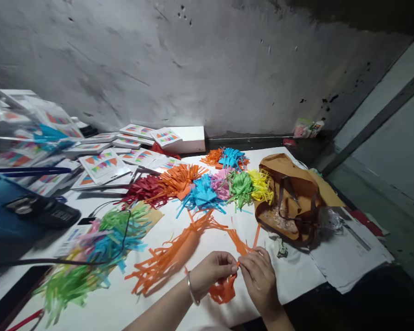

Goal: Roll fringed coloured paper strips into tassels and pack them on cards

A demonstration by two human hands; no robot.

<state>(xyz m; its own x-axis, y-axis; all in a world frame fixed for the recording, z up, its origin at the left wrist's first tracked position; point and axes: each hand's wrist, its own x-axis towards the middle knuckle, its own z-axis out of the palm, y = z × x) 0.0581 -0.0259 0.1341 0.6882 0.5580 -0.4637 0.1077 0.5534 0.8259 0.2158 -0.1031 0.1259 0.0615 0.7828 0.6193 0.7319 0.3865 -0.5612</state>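
My left hand (214, 272), with a bangle at the wrist, pinches a piece of orange fringed paper (224, 290) that hangs below the fingers. Close against it, my right hand (259, 279) has its fingertips closed on the same orange paper, and orange strips stick out above its knuckles. Between the two hands only a small bit of the paper shows. Just left of them lies a long orange paper fringe (174, 257) on the white table (290, 280). Farther back, fringed bunches lie in a row: dark red (146, 191), orange (182, 179), blue (203, 192), pink (222, 183), green (242, 185) and yellow (261, 185).
More mixed fringes (106, 239) lie at left beside a black cable (62, 263). Printed packs (103, 166) are piled back left near a white box (186, 139). A brown bag (290, 202) and papers (348, 253) are at right. A grey wall (207, 69) stands behind.
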